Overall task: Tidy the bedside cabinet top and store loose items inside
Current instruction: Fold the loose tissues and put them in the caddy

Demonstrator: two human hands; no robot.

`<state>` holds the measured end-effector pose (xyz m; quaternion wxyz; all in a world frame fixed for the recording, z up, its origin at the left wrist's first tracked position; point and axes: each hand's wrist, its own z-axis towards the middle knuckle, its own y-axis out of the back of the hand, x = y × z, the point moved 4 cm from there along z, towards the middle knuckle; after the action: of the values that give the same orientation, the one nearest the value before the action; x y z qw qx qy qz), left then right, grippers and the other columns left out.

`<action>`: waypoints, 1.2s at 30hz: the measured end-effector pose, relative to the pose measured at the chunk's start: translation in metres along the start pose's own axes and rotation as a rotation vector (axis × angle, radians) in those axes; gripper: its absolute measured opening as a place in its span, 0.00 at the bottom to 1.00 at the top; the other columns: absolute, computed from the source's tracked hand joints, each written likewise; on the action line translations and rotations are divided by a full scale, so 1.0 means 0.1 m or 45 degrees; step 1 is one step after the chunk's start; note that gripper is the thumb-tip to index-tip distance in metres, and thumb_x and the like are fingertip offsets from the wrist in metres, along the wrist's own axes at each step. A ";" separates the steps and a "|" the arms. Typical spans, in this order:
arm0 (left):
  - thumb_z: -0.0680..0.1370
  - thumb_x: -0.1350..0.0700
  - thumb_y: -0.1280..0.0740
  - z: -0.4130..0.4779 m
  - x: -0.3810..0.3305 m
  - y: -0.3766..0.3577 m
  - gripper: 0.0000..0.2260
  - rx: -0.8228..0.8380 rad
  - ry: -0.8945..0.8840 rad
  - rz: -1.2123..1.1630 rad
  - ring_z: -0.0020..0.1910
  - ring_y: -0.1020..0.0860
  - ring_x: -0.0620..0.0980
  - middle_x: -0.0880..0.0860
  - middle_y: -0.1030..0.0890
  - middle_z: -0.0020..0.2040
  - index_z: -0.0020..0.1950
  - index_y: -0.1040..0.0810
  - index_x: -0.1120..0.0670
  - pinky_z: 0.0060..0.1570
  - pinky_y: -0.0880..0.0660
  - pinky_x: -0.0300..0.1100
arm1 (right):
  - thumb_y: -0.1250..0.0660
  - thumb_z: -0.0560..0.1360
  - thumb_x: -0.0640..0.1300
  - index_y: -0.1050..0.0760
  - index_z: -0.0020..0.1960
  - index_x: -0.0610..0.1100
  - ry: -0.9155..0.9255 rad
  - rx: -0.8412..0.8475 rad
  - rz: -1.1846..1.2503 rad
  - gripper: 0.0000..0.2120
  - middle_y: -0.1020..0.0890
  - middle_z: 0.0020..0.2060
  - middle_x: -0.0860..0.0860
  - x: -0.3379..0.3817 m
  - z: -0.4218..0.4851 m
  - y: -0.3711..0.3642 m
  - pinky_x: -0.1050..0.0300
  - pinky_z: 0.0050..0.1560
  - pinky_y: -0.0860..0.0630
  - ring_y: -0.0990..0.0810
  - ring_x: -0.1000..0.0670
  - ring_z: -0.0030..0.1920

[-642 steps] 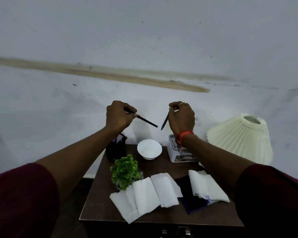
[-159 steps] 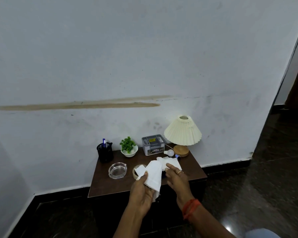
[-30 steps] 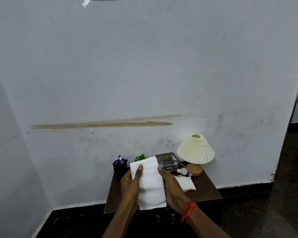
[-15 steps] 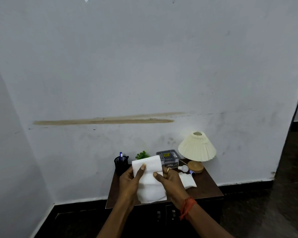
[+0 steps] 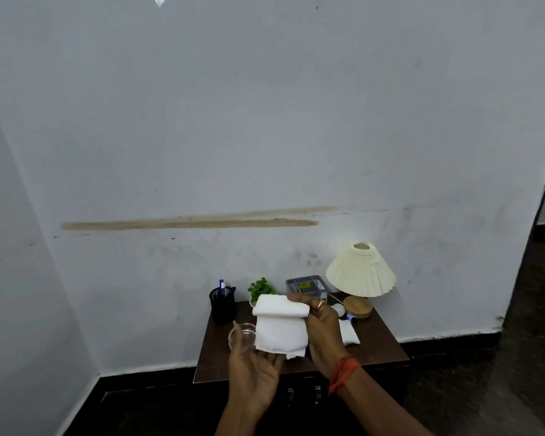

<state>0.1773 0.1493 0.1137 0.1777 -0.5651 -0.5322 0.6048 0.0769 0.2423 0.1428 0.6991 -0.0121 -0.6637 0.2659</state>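
Tissue point(image 5: 280, 333), pinched by R hand point(image 5: 323, 332), half hides ashtray point(image 5: 248, 336)

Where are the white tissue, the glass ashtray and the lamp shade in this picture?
white tissue point(image 5: 280, 333): head view, on its hanging front layer.
glass ashtray point(image 5: 245, 335): head view, on its clear bowl.
lamp shade point(image 5: 361, 276): head view, on the pleated front.
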 end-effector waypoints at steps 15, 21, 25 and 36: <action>0.79 0.55 0.36 0.07 0.45 -0.25 0.19 -0.059 -0.059 -0.170 0.55 0.19 0.59 0.63 0.19 0.59 0.68 0.28 0.58 0.55 0.24 0.61 | 0.35 0.72 0.28 0.14 0.41 0.49 0.021 -0.168 -0.020 0.18 0.14 0.47 0.47 -0.16 -0.02 0.10 0.43 0.55 0.21 0.17 0.43 0.53; 0.77 0.56 0.34 0.15 0.45 -0.08 0.20 -0.215 -0.070 -0.083 0.62 0.24 0.61 0.63 0.23 0.64 0.69 0.28 0.58 0.64 0.28 0.60 | 0.30 0.71 0.39 0.17 0.42 0.60 0.495 -0.061 -0.738 0.15 0.16 0.47 0.65 0.07 -0.19 0.14 0.70 0.54 0.26 0.22 0.67 0.55; 0.69 0.57 0.27 0.21 0.41 -0.01 0.29 -0.200 -0.010 -0.100 0.63 0.25 0.60 0.63 0.23 0.63 0.69 0.29 0.60 0.68 0.33 0.57 | 0.32 0.70 0.46 0.20 0.49 0.59 0.739 0.008 -1.178 0.11 0.20 0.51 0.69 0.10 -0.29 0.15 0.72 0.54 0.29 0.24 0.68 0.55; 0.78 0.64 0.36 0.17 0.31 0.13 0.17 -0.403 0.025 0.210 0.45 0.21 0.58 0.66 0.24 0.62 0.66 0.29 0.67 0.25 0.21 0.42 | 0.32 0.71 0.49 0.20 0.52 0.54 0.538 -0.008 -1.161 0.10 0.16 0.46 0.61 -0.05 -0.30 0.25 0.65 0.52 0.23 0.20 0.64 0.49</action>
<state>0.1582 0.1623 0.0840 0.0417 -0.6338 -0.5707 0.5205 0.0963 0.2718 0.1251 0.8632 0.2233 -0.4462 -0.0769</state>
